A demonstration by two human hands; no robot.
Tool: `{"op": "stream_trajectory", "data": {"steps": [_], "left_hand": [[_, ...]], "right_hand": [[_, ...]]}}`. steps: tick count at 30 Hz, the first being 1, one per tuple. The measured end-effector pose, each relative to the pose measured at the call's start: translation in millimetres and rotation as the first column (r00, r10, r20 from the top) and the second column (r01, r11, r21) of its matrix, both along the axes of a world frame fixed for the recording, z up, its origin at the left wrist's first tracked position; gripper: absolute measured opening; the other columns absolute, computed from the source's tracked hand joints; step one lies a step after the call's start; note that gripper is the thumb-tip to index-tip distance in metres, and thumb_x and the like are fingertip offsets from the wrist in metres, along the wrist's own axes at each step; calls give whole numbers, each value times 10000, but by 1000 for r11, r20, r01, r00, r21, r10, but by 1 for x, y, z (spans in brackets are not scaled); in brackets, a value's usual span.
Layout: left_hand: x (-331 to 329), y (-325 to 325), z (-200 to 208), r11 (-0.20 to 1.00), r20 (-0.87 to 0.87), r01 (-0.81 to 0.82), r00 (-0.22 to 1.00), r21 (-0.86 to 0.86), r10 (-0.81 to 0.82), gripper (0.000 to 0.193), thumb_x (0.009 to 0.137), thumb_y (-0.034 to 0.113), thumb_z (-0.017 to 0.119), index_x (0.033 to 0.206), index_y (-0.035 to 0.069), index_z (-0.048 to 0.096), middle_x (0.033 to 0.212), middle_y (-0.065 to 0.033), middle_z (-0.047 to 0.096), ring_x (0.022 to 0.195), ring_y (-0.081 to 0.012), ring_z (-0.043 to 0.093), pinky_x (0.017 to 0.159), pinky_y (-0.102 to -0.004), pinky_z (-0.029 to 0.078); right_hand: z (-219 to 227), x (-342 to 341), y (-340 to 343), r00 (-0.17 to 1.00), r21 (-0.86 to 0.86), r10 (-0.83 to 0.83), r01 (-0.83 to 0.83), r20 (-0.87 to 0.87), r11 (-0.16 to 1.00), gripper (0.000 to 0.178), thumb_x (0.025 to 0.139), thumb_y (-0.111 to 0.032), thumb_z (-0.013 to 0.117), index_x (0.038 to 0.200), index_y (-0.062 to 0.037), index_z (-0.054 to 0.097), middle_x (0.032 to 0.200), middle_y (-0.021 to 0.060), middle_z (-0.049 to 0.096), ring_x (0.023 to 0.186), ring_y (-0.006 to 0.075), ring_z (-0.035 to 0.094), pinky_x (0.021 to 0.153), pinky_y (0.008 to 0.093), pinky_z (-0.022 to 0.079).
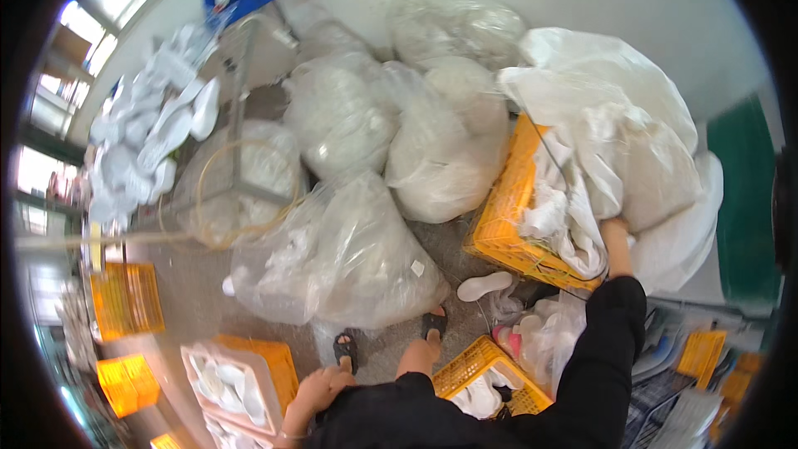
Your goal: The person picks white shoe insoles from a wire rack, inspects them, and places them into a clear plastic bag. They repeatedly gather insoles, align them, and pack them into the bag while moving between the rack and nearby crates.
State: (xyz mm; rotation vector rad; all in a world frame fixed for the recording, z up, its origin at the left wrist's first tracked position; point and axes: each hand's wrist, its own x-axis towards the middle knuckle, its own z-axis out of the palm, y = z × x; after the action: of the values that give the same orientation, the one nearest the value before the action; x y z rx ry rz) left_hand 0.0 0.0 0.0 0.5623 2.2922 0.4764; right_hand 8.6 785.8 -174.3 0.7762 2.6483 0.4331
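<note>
At right, the right hand point(616, 238) meets the near edge of a white sack point(661, 187) beside a yellow crate point(504, 220); its fingers are hidden, grip impossible to tell. Near left, the left hand point(321, 387) is by a pink bin point(267, 403), its grip also unclear.

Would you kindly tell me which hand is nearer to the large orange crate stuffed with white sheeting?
Right. The right hand is close by the orange crate, partly hidden by a whitish bag; the left hand is much farther off, lower in view, to its left.
</note>
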Motion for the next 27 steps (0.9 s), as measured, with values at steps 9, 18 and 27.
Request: {"op": "stream_trajectory", "data": {"steps": [9,18,27], "left_hand": [[70,-146,-41,879,-51,-475,879,-33,473,462,864,331,617,1217,53,508,1040,-201,613,982,-377,603,834,-456,487],[104,-392,-101,753,47,-640,756,-153,652,503,880,481,565,1086,21,564,980,-207,644,958,-384,620,781,-460,503],[47,-578,-112,387,-13,-918,389,-84,921,543,908,412,555,1259,5,475,1076,-235,601,982,-409,594,815,-494,490]], "right_hand": [[106,23,-238,619,568,375,143,-690,810,462,738,-214,600,1118,49,599,1032,259,626,962,432,577,865,495,459],[0,-86,-888,624,-673,547,-726,-558,142,316,760,-90,637,1068,-19,638,1137,177,623,1108,358,554,961,428,423],[-70,-259,-1111,744,-944,653,-299,-140,139,268,861,-139,626,1095,-9,639,952,106,690,866,195,658,749,313,510]]}}
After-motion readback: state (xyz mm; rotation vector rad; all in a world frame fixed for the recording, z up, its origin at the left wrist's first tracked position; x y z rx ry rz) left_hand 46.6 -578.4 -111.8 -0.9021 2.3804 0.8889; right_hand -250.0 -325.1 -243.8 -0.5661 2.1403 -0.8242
